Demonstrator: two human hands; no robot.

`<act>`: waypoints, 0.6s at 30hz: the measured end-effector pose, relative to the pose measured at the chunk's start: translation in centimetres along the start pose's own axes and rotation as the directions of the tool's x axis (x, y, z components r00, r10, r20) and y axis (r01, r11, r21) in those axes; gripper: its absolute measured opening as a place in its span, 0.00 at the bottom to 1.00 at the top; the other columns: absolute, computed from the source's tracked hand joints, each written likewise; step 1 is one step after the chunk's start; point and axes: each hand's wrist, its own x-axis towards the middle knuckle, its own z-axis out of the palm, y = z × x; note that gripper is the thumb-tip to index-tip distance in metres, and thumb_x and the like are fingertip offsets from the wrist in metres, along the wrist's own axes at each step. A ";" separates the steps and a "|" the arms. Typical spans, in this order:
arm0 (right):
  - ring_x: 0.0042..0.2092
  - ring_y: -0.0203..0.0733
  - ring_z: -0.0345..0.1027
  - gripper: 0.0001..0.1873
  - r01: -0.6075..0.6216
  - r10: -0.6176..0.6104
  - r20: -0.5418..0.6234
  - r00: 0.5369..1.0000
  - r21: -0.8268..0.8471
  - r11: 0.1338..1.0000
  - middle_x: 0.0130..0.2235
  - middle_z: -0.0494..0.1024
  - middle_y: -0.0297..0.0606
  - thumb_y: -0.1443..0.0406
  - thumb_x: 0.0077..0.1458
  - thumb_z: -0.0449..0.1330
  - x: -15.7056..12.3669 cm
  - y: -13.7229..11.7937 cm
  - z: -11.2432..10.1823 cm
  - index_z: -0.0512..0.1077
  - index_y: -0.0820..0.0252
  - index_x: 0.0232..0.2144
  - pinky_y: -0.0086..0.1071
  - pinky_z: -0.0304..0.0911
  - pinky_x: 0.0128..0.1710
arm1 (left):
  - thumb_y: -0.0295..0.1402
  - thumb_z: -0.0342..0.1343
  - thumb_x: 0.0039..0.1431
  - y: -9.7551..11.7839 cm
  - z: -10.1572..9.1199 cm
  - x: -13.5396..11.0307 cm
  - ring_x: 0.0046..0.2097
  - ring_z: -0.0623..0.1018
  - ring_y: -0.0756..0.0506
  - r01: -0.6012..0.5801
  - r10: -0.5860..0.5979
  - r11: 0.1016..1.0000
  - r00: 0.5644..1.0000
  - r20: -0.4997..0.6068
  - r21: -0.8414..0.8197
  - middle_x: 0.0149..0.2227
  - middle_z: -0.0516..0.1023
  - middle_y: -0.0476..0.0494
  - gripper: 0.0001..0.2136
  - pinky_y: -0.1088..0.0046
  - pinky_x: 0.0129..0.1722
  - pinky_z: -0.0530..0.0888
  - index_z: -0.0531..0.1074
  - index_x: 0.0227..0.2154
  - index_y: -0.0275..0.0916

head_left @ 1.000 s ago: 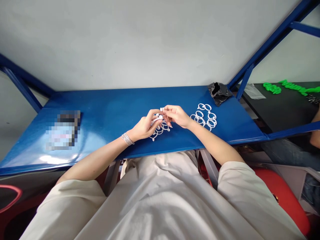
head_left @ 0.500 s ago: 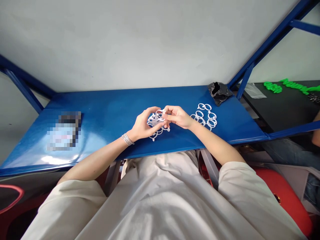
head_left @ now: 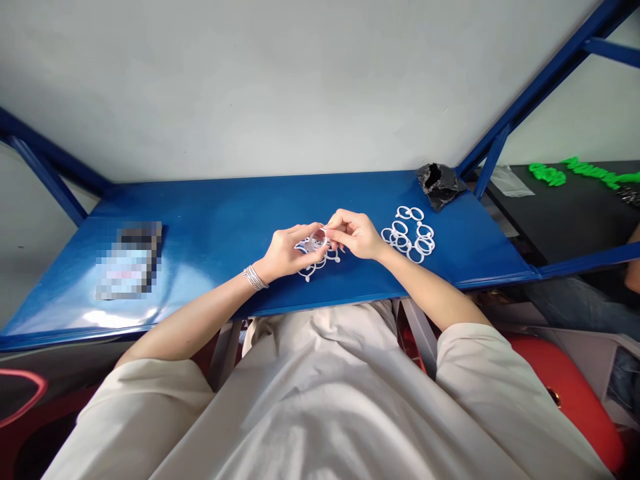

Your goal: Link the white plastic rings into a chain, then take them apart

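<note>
**Left hand (head_left: 293, 252) and right hand (head_left: 355, 235) pinch white plastic rings (head_left: 316, 265) on blue worktop (head_left: 210, 283)**

Seen from a head-worn camera, a seated person leans over the worktop, fingers curled and fingertips of both hands meeting at its middle. Thumbs and forefingers close on a ring at the top of the linked cluster, while the rest of the cluster lies on the blue surface directly below the hands. Exactly how the rings interlock is hidden by the fingers. A second cluster of rings (head_left: 407, 235) lies just beside the right hand, apart from the first. Silver bracelets (head_left: 255, 278) circle the left wrist, and cream sleeves (head_left: 480, 367) cover the upper arms. A crumpled black plastic bag (head_left: 439, 187) sits at the far edge of the worktop, and a pixelated flat packet (head_left: 129, 260) lies to the left. Beyond the right end, bright green strips (head_left: 547, 175) rest on a dark table (head_left: 560, 220). A red seat (head_left: 565, 393) shows at lower right.
</note>
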 end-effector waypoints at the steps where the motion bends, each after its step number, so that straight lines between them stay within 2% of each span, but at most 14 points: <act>1: 0.27 0.38 0.72 0.23 0.000 0.000 0.010 1.000 -0.007 1.000 0.28 0.75 0.33 0.44 0.61 0.68 0.0 0.1 -0.1 0.71 0.56 0.33 0.32 0.67 0.27 | 0.43 0.66 0.61 -0.1 0.0 0.0 0.35 0.83 0.46 -0.016 0.016 1.000 1.000 0.004 -0.011 0.37 0.86 0.42 0.16 0.72 0.39 0.79 0.82 0.46 0.39; 6: 0.27 0.38 0.70 0.21 0.037 -0.037 0.019 0.999 -0.036 0.999 0.28 0.76 0.34 0.47 0.62 0.67 0.0 0.1 0.1 0.72 0.57 0.33 0.33 0.67 0.29 | 0.43 0.66 0.61 -0.4 0.0 0.0 0.33 0.81 0.48 -0.012 0.012 1.000 0.999 0.052 -0.005 0.35 0.85 0.43 0.15 0.74 0.36 0.77 0.81 0.44 0.37; 8: 0.29 0.38 0.71 0.18 0.048 -0.048 0.008 0.999 -0.072 0.996 0.32 0.79 0.36 0.50 0.62 0.68 0.2 -0.4 0.1 0.75 0.57 0.39 0.33 0.68 0.31 | 0.44 0.66 0.60 -0.4 0.0 0.1 0.34 0.81 0.48 0.020 -0.021 1.000 0.999 0.041 0.020 0.36 0.85 0.44 0.15 0.74 0.37 0.77 0.80 0.43 0.38; 11: 0.33 0.39 0.72 0.21 0.049 -0.054 -0.013 0.998 -0.253 0.966 0.39 0.82 0.39 0.54 0.58 0.71 0.5 -1.4 -1.4 0.76 0.57 0.49 0.33 0.67 0.34 | 0.45 0.68 0.57 -0.5 0.0 0.2 0.35 0.82 0.47 0.062 -0.061 0.996 0.998 -0.024 0.059 0.36 0.85 0.45 0.17 0.73 0.39 0.77 0.77 0.42 0.39; 13: 0.36 0.40 0.73 0.17 0.011 -0.019 -0.015 1.000 -0.422 0.907 0.41 0.83 0.41 0.56 0.56 0.72 0.6 -2.1 -3.7 0.80 0.59 0.44 0.34 0.67 0.36 | 0.44 0.68 0.56 -0.5 0.1 0.2 0.34 0.81 0.47 0.069 -0.065 0.995 0.996 -0.057 0.068 0.34 0.84 0.47 0.17 0.73 0.38 0.76 0.75 0.41 0.39; 15: 0.36 0.42 0.74 0.12 -0.101 0.113 -0.015 0.994 -0.566 0.818 0.37 0.83 0.41 0.58 0.55 0.72 0.4 -2.6 -6.6 0.82 0.59 0.39 0.34 0.66 0.37 | 0.43 0.68 0.57 -0.4 0.1 0.2 0.33 0.80 0.49 0.057 -0.053 0.997 0.996 -0.065 0.059 0.32 0.82 0.48 0.15 0.74 0.36 0.75 0.73 0.39 0.40; 16: 0.36 0.42 0.74 0.11 -0.184 0.217 -0.027 0.976 -0.638 0.748 0.36 0.83 0.40 0.60 0.54 0.73 0.3 -2.7 -8.2 0.83 0.59 0.38 0.34 0.66 0.36 | 0.42 0.68 0.58 -0.4 0.1 0.2 0.32 0.79 0.49 0.052 -0.048 0.997 0.997 -0.063 0.051 0.31 0.82 0.49 0.14 0.75 0.35 0.74 0.72 0.37 0.40; 18: 0.35 0.42 0.74 0.08 -0.345 0.398 -0.119 0.910 -0.749 0.566 0.34 0.83 0.39 0.64 0.52 0.74 -0.1 -2.8 -10.7 0.84 0.59 0.36 0.33 0.65 0.35 | 0.42 0.67 0.60 -0.3 0.1 0.2 0.30 0.77 0.50 0.053 -0.050 0.998 0.997 -0.061 0.044 0.29 0.80 0.50 0.14 0.75 0.32 0.72 0.70 0.33 0.40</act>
